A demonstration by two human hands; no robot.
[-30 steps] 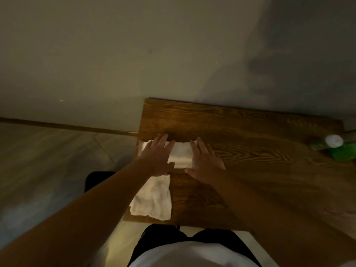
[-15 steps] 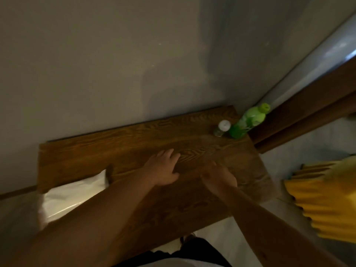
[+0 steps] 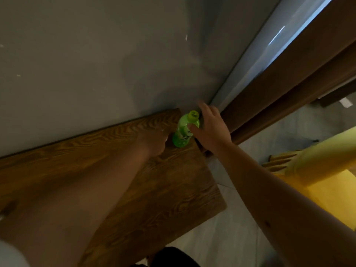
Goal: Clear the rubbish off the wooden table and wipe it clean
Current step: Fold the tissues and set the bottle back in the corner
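Note:
A green plastic bottle (image 3: 183,132) with a yellow-green cap stands at the far right corner of the wooden table (image 3: 173,189), close to the wall. My right hand (image 3: 210,128) is beside and behind the bottle, fingers spread, thumb at the bottle's side. My left hand (image 3: 154,143) rests just left of the bottle, curled over the spot where a small white-capped bottle stood. That small bottle is hidden under it, apart from a white speck at the hand's edge. The white cloth is out of view.
A grey wall (image 3: 96,64) runs along the table's far edge. A dark wooden door frame (image 3: 279,105) stands right of the table corner. A yellow object (image 3: 317,170) sits on the pale floor (image 3: 231,228) to the right.
Both hands left the white cloth at the left end and travelled across the table to the bottles at the far right corner. The view swung right with them, and the cloth dropped out of view.

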